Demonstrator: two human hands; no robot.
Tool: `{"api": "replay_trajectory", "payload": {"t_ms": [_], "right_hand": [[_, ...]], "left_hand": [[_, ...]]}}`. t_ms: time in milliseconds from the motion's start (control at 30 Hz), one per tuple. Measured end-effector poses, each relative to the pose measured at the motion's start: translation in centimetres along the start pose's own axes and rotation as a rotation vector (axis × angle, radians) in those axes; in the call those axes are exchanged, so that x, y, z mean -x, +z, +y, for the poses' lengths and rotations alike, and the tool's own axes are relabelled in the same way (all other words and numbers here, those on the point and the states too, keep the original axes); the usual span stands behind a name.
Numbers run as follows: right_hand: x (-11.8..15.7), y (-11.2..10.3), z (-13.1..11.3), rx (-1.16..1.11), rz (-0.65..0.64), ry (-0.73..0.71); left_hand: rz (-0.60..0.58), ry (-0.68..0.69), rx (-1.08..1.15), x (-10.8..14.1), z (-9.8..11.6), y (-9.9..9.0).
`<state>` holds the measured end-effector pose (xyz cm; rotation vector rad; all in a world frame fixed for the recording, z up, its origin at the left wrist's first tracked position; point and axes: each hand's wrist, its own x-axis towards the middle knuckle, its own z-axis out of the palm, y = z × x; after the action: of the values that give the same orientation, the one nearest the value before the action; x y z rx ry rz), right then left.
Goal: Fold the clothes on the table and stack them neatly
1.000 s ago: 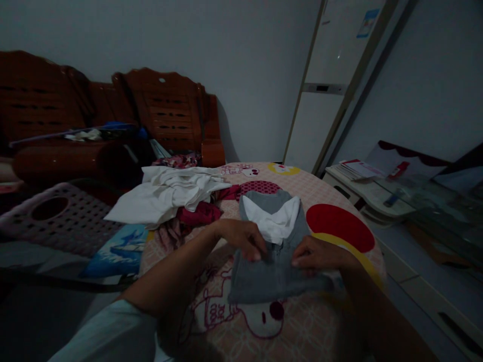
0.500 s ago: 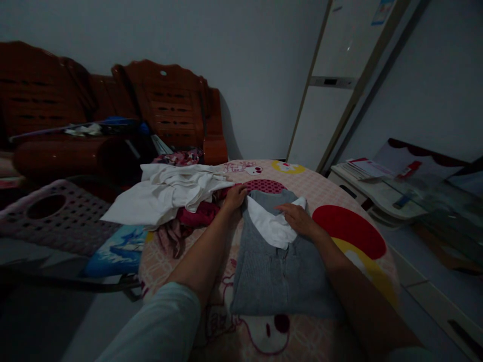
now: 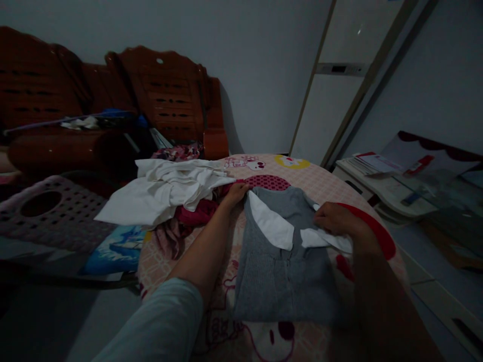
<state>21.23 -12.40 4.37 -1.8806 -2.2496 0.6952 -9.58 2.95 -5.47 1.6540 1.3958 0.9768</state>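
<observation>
A grey knit top [image 3: 287, 286] with white parts lies folded on the round table, a ribbed section and a front placket showing. One white part [image 3: 273, 221] rests across its left half. My left hand [image 3: 237, 193] pinches the top's upper left corner. On the right side, the fingers of my right hand [image 3: 335, 218] are curled on another white part [image 3: 324, 239], which sticks out past the grey edge under the hand. Left of my left hand is a heap of white clothes [image 3: 166, 191], with dark red cloth [image 3: 196, 213] beneath it.
A patterned pink tablecloth [image 3: 320, 173] covers the table. Behind to the left stand wooden chairs [image 3: 166, 95]; a woven plastic basket [image 3: 71, 213] is at the table's left. A tall white cabinet-like unit [image 3: 320, 110] and a side stand with papers [image 3: 373, 163] are on the right.
My right hand has moved right, drawing one white part outward over the grey top's right edge. The two white parts now lie apart. My left hand keeps its place at the corner.
</observation>
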Motion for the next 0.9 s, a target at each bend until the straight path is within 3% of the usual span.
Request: {"api": "replay_trajectory", "payload": {"t_ms": [67,233,400,500,633,767,900], "right_hand": [[0.1,0.2,-0.5,0.069,0.026,0.033],[-2.6,4.4,-2.8,0.063,0.174,-0.172],[-4.1,7.3,-3.5,0.058,0.22,-0.143],[-4.3,7.6,-3.2,-0.142,0.241,-0.202],[-4.6,7.9,-2.6,-0.345,0.24,-0.242],[-5.2,8.0,-1.8,-0.278,0.366,-0.199],[-5.6,7.5,-0.3,-0.159,0.495,-0.151]], "left_hand": [[-0.017,-0.056,0.113,0.1,0.1,0.0],[-0.063,-0.155,0.33,0.6,0.6,0.2],[-0.01,-0.21,0.402,0.5,0.9,0.7],[0.005,-0.181,0.272,0.3,1.2,0.9],[0.076,-0.038,-0.128,0.4,2.1,1.0],[0.086,-0.004,-0.445,1.0,2.8,1.3],[0.214,0.007,-0.512,1.3,2.7,1.5]]}}
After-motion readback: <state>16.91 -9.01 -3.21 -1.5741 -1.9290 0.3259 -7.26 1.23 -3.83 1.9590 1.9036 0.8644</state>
